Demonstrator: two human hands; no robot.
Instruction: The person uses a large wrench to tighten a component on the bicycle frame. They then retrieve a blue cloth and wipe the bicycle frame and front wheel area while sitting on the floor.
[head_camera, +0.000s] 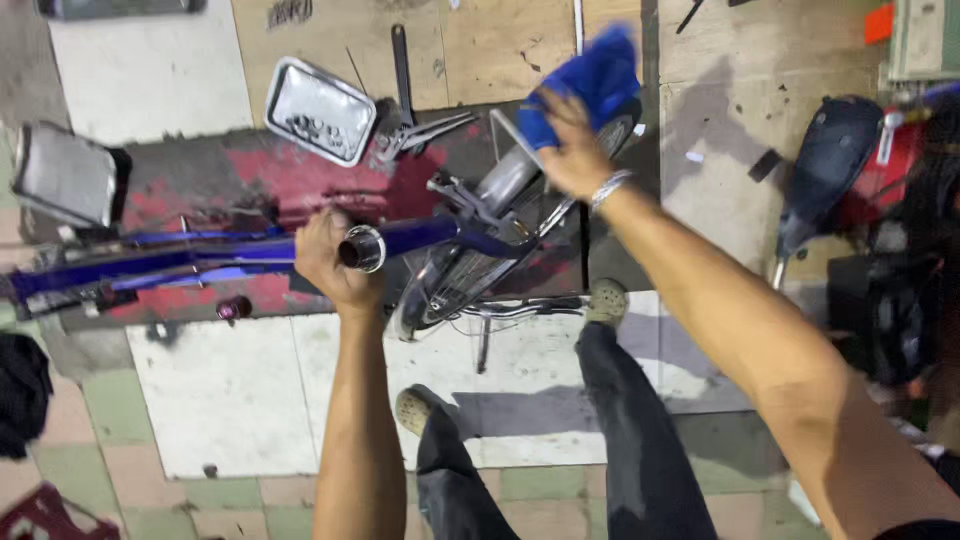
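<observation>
A blue bicycle frame (150, 262) lies across the middle, upside down over the floor. My left hand (330, 262) grips it at the metal head tube end (362, 248). My right hand (572, 145) holds a blue cloth (592, 80) up over the bicycle's wheel (470, 262) and its silver mudguard (510, 178). My two legs in dark trousers and dirty shoes stand below the wheel.
A metal tray (318, 110) with small parts lies at the back, with pliers and a long tool (403, 75) next to it. A grey box (62, 175) sits at left. A motorbike (860, 170) stands at right. A red crate (40, 515) is at bottom left.
</observation>
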